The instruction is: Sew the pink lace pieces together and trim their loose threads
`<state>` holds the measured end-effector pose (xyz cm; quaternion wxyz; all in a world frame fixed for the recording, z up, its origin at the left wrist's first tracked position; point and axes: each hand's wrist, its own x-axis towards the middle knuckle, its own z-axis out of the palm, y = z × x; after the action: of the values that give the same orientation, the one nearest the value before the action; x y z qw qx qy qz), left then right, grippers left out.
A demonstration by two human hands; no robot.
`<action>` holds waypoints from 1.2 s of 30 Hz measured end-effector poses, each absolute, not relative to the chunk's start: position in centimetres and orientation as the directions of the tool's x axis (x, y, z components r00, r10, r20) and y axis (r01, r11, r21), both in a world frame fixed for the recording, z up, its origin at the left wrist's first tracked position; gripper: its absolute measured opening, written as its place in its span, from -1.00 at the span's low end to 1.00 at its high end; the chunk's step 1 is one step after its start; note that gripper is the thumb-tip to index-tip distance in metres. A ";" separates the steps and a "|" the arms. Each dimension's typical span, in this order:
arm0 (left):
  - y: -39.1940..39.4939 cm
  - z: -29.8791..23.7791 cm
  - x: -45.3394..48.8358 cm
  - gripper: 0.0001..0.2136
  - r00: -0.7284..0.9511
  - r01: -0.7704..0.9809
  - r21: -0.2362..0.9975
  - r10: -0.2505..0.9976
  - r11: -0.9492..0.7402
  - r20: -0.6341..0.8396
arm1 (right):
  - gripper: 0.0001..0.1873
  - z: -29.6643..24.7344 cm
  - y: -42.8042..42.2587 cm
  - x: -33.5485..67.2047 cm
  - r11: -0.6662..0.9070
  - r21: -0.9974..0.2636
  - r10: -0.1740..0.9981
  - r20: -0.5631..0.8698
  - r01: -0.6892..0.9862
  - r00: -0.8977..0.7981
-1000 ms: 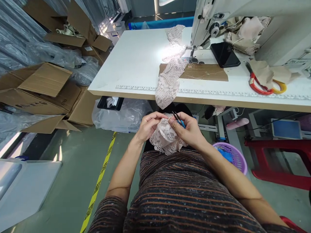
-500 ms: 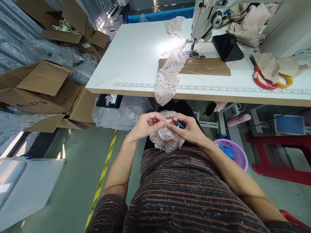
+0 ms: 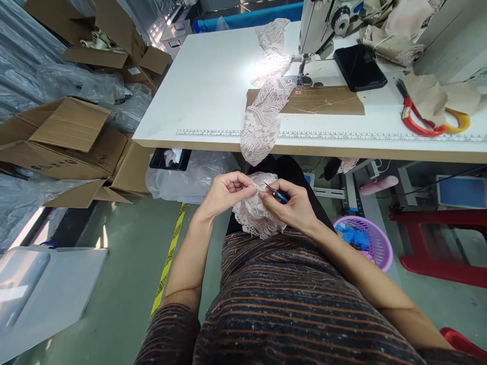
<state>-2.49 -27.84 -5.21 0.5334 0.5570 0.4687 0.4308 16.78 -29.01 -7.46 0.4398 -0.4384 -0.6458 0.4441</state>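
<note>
Since a second ago our thread snips (image 3: pixel 276 193) have come down from pointing upward, so that their tips now lie low against the top edge of the lace piece (image 3: pixel 254 218); the hands have barely shifted otherwise.

Our left hand (image 3: pixel 227 192) is closed in a fine pinch, thumb and forefinger nipping that edge. Our right hand (image 3: pixel 296 209) is curled shut around the blue-handled snips, its fingertips touching the lace just beside the left pinch. The rest of the lace lies bunched in our lap, below the bench (image 3: pixel 213 91), where a longer lace strip (image 3: pixel 265 114) hangs over the front edge from the sewing machine (image 3: pixel 323 20).

We judge the lace very light, soft and limp, with no stiffness of its own, so it only holds shape where it is stretched between two pinches. Its open mesh looks easy to snag or nick with the tips. It is best held at the scalloped border, close on either side of the blades.
</note>
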 end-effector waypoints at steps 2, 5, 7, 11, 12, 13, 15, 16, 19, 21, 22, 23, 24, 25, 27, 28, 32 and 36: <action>-27.8 -5.2 -2.5 -0.69 0.181 0.047 0.999 0.983 0.018 -0.026 | -0.77 -7.5 -28.9 16.6 0.225 -0.960 0.957 0.186 0.167 -0.221; -27.7 -5.4 -2.5 -0.69 0.169 0.036 0.999 0.985 0.024 -0.030 | -0.75 -7.4 -28.8 16.3 0.147 -0.980 0.973 0.120 0.131 -0.195; -27.6 -5.5 -2.5 -0.70 0.154 0.041 0.999 0.987 0.033 -0.039 | -0.73 -7.2 -28.6 16.0 0.085 -0.992 0.982 0.068 0.090 -0.175; -27.4 -5.6 -2.6 -0.65 0.133 0.017 0.997 0.988 0.074 -0.075 | -0.73 -6.7 -28.1 15.8 0.011 -0.999 0.985 0.005 0.031 -0.171; -27.3 -5.6 -2.6 -0.62 0.138 0.009 0.996 0.987 0.087 -0.087 | -0.73 -6.7 -27.9 15.8 -0.014 -1.000 0.984 -0.016 0.015 -0.177; -27.2 -5.6 -2.6 -0.59 0.145 0.005 0.995 0.984 0.100 -0.100 | -0.72 -6.7 -27.8 15.8 -0.043 -0.999 0.983 -0.041 -0.005 -0.181; -27.1 -5.4 -2.7 -0.56 0.161 0.011 0.993 0.979 0.121 -0.121 | -0.69 -6.7 -27.6 15.8 -0.098 -0.994 0.978 -0.087 -0.050 -0.188; -27.1 -5.4 -2.8 -0.55 0.168 0.014 0.992 0.978 0.127 -0.127 | -0.66 -6.8 -27.6 15.8 -0.117 -0.991 0.976 -0.102 -0.067 -0.191; -27.0 -5.3 -2.9 -0.54 0.185 0.011 0.992 0.975 0.124 -0.124 | -0.61 -7.1 -27.5 15.8 -0.123 -0.990 0.972 -0.105 -0.075 -0.210; -26.9 -5.2 -2.9 -0.54 0.191 0.005 0.992 0.974 0.122 -0.121 | -0.61 -7.5 -27.5 15.9 -0.104 -0.992 0.971 -0.087 -0.067 -0.223; -26.8 -5.3 -2.9 -0.54 0.190 0.005 0.993 0.974 0.122 -0.120 | -0.61 -7.6 -27.4 15.9 -0.095 -0.993 0.970 -0.078 -0.064 -0.229; -26.8 -5.3 -2.9 -0.54 0.188 0.007 0.993 0.975 0.121 -0.121 | -0.62 -7.8 -27.4 15.9 -0.085 -0.995 0.971 -0.069 -0.060 -0.230; -26.8 -5.3 -2.9 -0.54 0.186 0.012 0.993 0.975 0.120 -0.120 | -0.62 -7.9 -27.4 16.0 -0.075 -0.996 0.972 -0.060 -0.057 -0.229; -26.7 -5.3 -2.9 -0.54 0.186 0.018 0.993 0.975 0.118 -0.119 | -0.62 -8.1 -27.4 16.0 -0.066 -0.996 0.973 -0.052 -0.055 -0.225; -26.7 -5.3 -3.0 -0.55 0.189 0.034 0.993 0.975 0.112 -0.116 | -0.63 -8.2 -27.3 16.0 -0.044 -0.998 0.977 -0.034 -0.047 -0.212; -26.8 -5.2 -3.0 -0.56 0.190 0.041 0.993 0.975 0.108 -0.114 | -0.63 -8.2 -27.3 16.0 -0.034 -0.999 0.978 -0.024 -0.041 -0.207; -26.9 -5.2 -3.2 -0.59 0.189 0.065 0.994 0.977 0.093 -0.104 | -0.66 -8.0 -27.3 15.8 0.004 -1.000 0.979 0.005 -0.002 -0.204; -27.0 -5.4 -3.5 -0.60 0.190 0.057 0.995 0.977 0.087 -0.097 | -0.66 -7.6 -27.2 15.7 0.014 -0.999 0.973 0.005 0.039 -0.231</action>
<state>-3.48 -27.04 -5.43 0.5563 0.5342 0.4840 0.4134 15.68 -27.22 -7.56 0.4307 -0.4462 -0.5670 0.5421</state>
